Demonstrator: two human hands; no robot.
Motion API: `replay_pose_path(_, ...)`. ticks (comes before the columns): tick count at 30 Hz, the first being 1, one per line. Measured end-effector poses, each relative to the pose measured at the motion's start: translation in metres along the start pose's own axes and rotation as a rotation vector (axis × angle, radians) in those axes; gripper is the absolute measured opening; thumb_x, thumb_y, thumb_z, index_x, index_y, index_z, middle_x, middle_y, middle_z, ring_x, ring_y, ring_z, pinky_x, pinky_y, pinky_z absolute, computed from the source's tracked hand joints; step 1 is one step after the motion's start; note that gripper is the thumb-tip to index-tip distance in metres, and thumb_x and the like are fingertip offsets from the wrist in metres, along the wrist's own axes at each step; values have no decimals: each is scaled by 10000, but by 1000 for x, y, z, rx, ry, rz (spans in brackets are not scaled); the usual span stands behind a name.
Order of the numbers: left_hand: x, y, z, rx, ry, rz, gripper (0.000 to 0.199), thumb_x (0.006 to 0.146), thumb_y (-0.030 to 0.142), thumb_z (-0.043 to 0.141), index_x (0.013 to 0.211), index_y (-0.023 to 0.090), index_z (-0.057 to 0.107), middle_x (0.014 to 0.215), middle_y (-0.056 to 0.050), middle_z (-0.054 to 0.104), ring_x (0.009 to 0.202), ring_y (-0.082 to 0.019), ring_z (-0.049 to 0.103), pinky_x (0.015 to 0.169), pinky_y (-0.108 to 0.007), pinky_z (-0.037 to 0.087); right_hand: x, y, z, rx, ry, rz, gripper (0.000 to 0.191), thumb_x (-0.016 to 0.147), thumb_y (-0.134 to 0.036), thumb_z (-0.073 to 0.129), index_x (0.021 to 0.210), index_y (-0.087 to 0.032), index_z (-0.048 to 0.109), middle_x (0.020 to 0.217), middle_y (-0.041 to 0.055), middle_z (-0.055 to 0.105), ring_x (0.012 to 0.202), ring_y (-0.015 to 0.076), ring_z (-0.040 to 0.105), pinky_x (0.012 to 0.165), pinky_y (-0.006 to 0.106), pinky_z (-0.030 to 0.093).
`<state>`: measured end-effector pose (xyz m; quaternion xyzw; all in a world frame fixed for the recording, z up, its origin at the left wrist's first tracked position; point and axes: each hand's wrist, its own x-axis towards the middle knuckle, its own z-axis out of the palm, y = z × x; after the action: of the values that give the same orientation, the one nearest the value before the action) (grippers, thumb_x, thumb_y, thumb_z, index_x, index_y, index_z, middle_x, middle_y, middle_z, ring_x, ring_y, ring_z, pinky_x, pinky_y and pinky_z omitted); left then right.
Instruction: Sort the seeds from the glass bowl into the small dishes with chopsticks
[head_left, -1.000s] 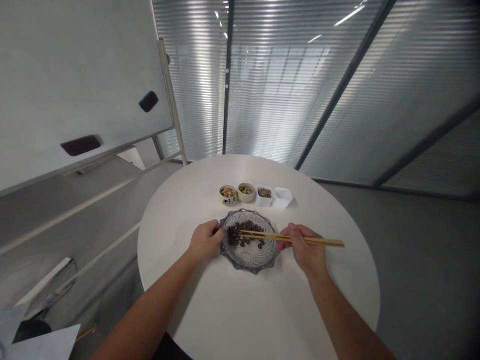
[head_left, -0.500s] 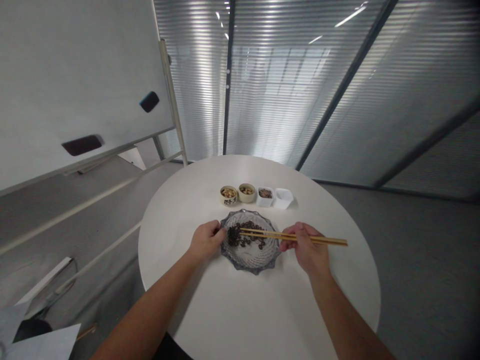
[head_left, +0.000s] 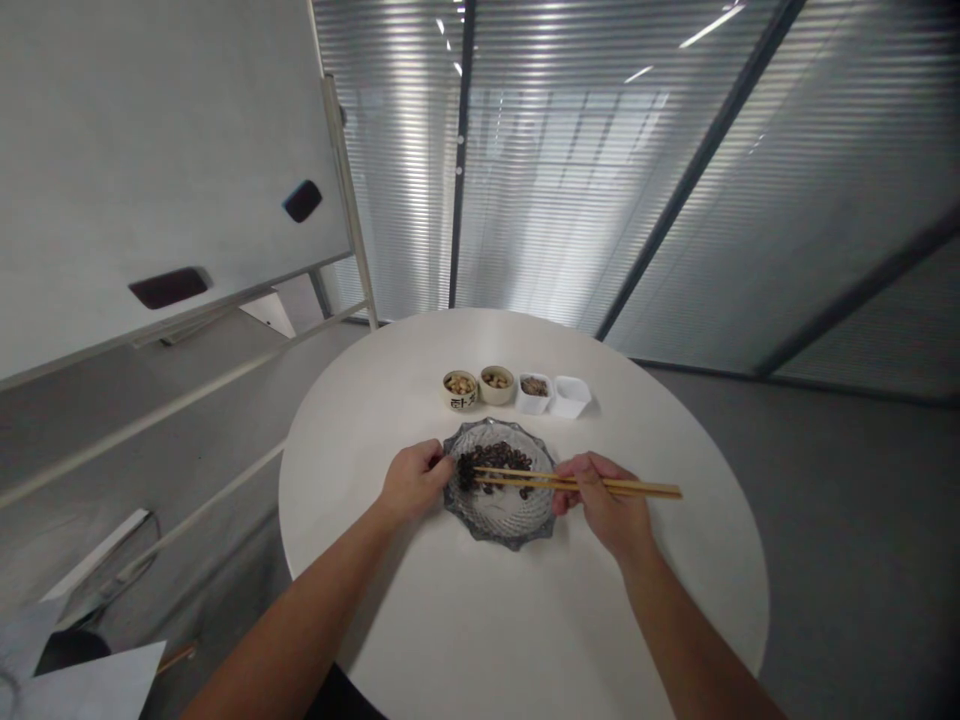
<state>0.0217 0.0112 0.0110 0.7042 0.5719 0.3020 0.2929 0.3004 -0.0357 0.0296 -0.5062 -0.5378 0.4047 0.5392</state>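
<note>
Left hand (head_left: 411, 485), some fingers hidden

Left hand (head_left: 412, 480): curled, thumb (head_left: 443, 469) toward 2 o'clock
Right hand (head_left: 606, 500): pinched, fingers (head_left: 574, 465) toward 9 o'clock
Forearms (head_left: 322, 592): left points toward 1 o'clock, right toward 11

Compared with half a second ago, the chopsticks (head_left: 540, 475) have shifted toward the left edge of the surface (head_left: 480, 620) and slightly toward its near edge; their tips look somewhat wider apart. The right hand (head_left: 615, 505) has moved left with them.
</note>
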Motion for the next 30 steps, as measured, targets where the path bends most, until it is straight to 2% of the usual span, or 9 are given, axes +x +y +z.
replay_pose_path(7,0,-3,1,-15,-1,1,305,874,402,483,650,196,482,600,41,431,611,-123,427,586,-263,265,0,-6,8,4,27,-34,455,903,-643,614,722,-229,675,477,12,648,380,186,596,393,292,508)
replay_pose_path(17,1,-2,2,-1,6,3,294,865,383,481,639,198,450,596,42,407,611,-121,413,589,-263,258,1,0,7,-31,-9,-88,408,948,-560,609,769,-205,697,496,10,651,406,161,595,415,259,489)
replay_pose_path(23,1,-2,2,-15,1,-4,299,866,395,482,644,195,473,602,41,423,615,-122,420,582,-259,256,3,0,12,-9,-35,-115,441,958,-573,587,759,-196,697,458,0,619,370,143,569,376,232,454)
replay_pose_path(30,0,-1,2,-16,13,-13,280,855,368,487,636,195,474,595,41,423,613,-121,421,578,-257,256,3,2,14,-100,0,-154,427,976,-539,574,750,-198,697,495,11,650,405,166,611,411,258,509)
